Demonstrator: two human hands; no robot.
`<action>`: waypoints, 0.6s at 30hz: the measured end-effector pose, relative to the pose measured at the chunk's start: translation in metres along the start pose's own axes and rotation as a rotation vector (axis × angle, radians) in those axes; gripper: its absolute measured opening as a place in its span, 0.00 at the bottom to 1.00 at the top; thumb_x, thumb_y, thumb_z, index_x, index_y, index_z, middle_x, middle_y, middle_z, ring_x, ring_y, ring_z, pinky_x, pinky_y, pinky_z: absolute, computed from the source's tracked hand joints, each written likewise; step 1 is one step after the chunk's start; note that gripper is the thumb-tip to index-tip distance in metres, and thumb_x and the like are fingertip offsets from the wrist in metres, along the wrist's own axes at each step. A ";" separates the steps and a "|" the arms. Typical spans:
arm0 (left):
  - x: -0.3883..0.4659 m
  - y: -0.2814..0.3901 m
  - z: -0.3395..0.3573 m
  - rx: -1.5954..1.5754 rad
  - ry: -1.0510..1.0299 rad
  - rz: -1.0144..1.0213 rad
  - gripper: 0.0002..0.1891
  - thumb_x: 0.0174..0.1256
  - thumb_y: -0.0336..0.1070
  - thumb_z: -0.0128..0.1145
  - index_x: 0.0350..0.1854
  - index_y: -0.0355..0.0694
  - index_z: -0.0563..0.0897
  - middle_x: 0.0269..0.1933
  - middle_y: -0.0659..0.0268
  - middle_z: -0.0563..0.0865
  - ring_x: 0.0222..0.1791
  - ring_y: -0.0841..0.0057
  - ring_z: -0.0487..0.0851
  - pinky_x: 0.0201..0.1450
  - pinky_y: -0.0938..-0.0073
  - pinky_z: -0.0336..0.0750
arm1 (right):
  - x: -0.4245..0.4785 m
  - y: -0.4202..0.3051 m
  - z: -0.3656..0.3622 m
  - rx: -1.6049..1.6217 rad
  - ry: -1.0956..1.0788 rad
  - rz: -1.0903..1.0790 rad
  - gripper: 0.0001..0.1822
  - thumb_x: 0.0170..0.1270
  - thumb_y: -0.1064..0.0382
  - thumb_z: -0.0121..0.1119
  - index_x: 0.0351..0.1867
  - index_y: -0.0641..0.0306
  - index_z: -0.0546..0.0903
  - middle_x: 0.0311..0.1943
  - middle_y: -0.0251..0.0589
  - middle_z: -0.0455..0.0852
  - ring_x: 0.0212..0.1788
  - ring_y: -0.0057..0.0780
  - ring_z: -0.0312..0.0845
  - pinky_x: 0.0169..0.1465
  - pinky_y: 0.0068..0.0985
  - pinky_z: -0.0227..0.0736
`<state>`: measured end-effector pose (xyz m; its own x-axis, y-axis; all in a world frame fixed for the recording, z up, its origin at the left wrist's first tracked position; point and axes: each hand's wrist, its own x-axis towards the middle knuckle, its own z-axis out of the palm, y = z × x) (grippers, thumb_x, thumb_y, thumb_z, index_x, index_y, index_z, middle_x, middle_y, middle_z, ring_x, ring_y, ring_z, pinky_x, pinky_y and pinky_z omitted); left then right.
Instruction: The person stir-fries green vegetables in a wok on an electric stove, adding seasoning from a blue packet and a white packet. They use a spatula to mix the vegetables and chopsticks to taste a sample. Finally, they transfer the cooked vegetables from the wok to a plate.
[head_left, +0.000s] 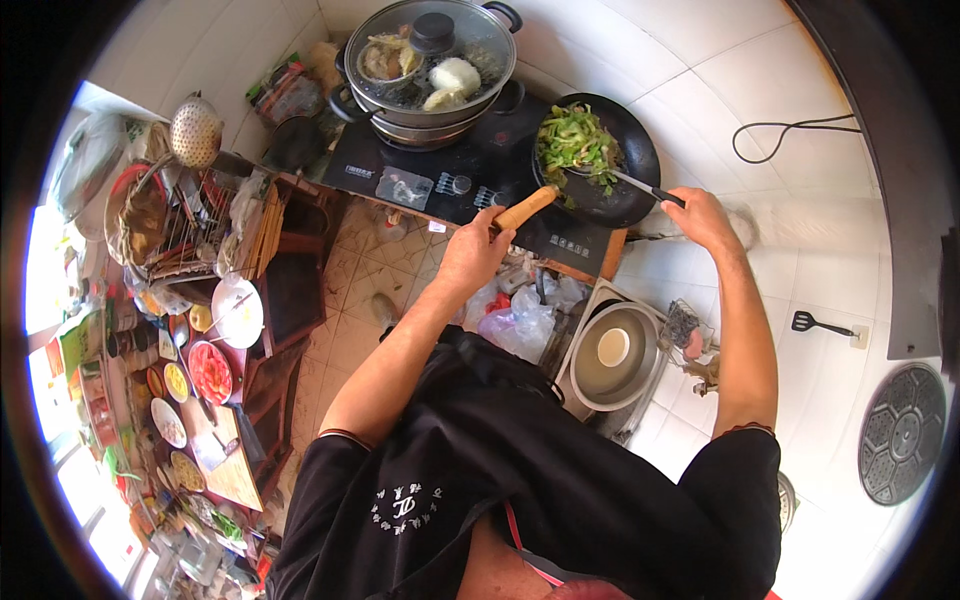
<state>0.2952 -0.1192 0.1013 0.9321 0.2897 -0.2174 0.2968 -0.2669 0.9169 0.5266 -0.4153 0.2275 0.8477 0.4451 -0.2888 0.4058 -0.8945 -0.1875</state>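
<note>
A black wok (638, 160) rests on the right side of the black double cooktop (480, 174). My left hand (472, 251) grips its wooden handle (527, 208). In my right hand (701, 214) is a black-handled metal cooking utensil (637, 184), whose head reaches into the food and is partly covered by it. Chopped green vegetables (574, 142), with some browner bits among them, are heaped on the wok's left side. On the cooktop's left side stands a steamer pot (435, 135) under a glass lid (480, 46); a bowl of food and pale rounded pieces show through the glass.
Right of my body, a metal basin (583, 358) of cloudy liquid holds a small pale bowl (613, 347). Plastic bags (517, 324) lie below the cooktop. A slotted turner (821, 324) hangs on the tiled wall. At left, a cutting board (232, 465) and plate of red slices (211, 373) crowd a counter.
</note>
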 end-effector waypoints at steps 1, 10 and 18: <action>-0.001 0.001 -0.002 -0.006 -0.006 -0.013 0.22 0.70 0.38 0.61 0.64 0.37 0.76 0.38 0.53 0.89 0.38 0.64 0.90 0.44 0.67 0.81 | -0.008 -0.012 -0.017 -0.071 -0.003 0.004 0.17 0.65 0.50 0.63 0.44 0.60 0.87 0.34 0.49 0.89 0.40 0.50 0.85 0.45 0.43 0.77; -0.003 0.006 0.000 0.033 -0.005 0.047 0.23 0.69 0.38 0.62 0.64 0.36 0.76 0.40 0.51 0.89 0.41 0.60 0.89 0.46 0.67 0.81 | -0.031 0.052 -0.032 -0.134 -0.345 0.195 0.22 0.63 0.45 0.65 0.35 0.66 0.86 0.28 0.45 0.87 0.34 0.39 0.84 0.41 0.38 0.76; -0.003 0.010 0.002 0.063 -0.014 0.029 0.23 0.69 0.38 0.62 0.64 0.37 0.77 0.37 0.52 0.89 0.39 0.60 0.89 0.45 0.66 0.81 | -0.002 0.013 0.090 0.167 -0.105 0.102 0.21 0.67 0.47 0.62 0.41 0.67 0.83 0.27 0.45 0.84 0.31 0.35 0.80 0.38 0.34 0.74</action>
<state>0.2955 -0.1244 0.1101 0.9431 0.2686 -0.1958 0.2816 -0.3329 0.8999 0.4996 -0.4238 0.1413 0.8379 0.3621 -0.4084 0.2499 -0.9197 -0.3028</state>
